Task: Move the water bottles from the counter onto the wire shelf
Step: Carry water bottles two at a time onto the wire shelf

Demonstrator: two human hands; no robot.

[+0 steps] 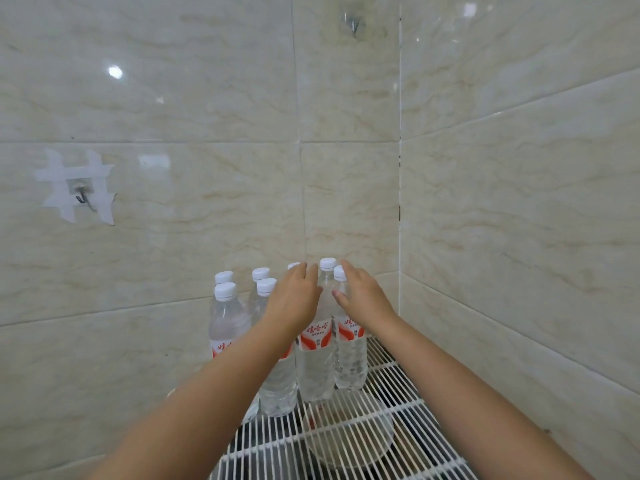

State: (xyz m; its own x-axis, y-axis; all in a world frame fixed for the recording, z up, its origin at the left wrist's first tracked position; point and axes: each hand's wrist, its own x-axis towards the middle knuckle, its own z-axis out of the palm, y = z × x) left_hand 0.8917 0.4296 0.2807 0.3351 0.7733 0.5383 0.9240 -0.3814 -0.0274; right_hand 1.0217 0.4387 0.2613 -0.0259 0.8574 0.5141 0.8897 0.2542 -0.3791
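Note:
Several clear water bottles with white caps and red-and-white labels stand clustered on the white wire shelf [408,420] in the corner of the tiled walls. My right hand [363,299] grips the shoulder of the rightmost bottle [350,362], thumb in front and fingers behind, just under its cap. My left hand [294,299] lies with straight fingers over a bottle [277,386] whose top it hides, fingertips by a back bottle's cap [293,266]. A taller bottle [317,368] stands between my hands. Further bottles [227,317] stand to the left.
Tiled walls close in the shelf behind and on the right. Through the wires a round pale bowl [349,441] shows on a lower level. A metal hook taped to the wall [81,194] hangs at the left, and another hook [353,24] sits high up.

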